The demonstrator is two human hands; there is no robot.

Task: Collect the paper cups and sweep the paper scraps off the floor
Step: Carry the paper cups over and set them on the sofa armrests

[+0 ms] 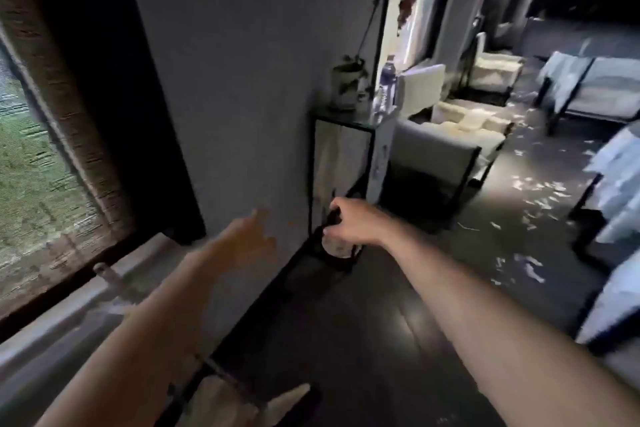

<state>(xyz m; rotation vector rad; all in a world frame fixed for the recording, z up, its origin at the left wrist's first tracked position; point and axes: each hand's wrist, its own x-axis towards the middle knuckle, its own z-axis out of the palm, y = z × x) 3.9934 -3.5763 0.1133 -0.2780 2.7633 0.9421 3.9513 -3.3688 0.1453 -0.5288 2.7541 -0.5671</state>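
Right grip [349, 222] holds a paper cup [333, 247] — scraps [535, 185] strew the floor [346, 340].

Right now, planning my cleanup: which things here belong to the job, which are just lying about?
Job: pale paper cup gripped by right hand; white paper scraps on dark floor.
Lying about: clear plastic water bottle; small potted plant; cream-cushioned armchair.

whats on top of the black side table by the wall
A potted plant and water bottles stand on the black side table. Anything behind them on its top is covered.
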